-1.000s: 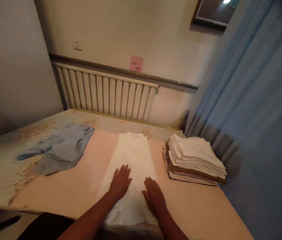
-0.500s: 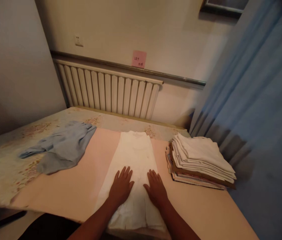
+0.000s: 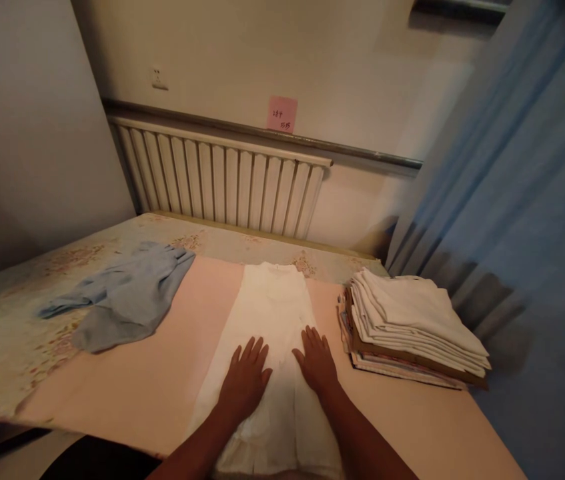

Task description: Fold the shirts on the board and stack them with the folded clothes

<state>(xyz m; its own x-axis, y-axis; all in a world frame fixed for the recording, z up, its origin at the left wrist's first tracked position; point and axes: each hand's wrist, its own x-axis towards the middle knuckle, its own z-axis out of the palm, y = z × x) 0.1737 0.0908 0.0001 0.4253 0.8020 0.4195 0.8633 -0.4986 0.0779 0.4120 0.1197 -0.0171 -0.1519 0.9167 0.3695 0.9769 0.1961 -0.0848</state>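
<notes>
A white garment (image 3: 275, 300), folded into a long narrow shape, lies flat on a pink cloth (image 3: 177, 360) in front of me. My left hand (image 3: 247, 377) rests palm down on the garment's left part, fingers spread. Farther right, my right hand (image 3: 318, 360) lies flat along the garment's right edge, its fingers stretched out and thumb pointing inward. Both hands press on the fabric without gripping it. The near end of the garment reaches the table's front edge, partly covered by my forearms.
A crumpled blue-grey garment (image 3: 132, 293) lies at left on the floral tablecloth (image 3: 79, 257). To the right stands a stack of folded cloths (image 3: 417, 327), close to a blue curtain (image 3: 527, 220). Behind the table are a radiator (image 3: 222, 177) and a wall with a pink note (image 3: 282, 114).
My right hand has slid slightly up and right along the white garment. My left hand has stayed nearly in place. The view has shifted a little.
</notes>
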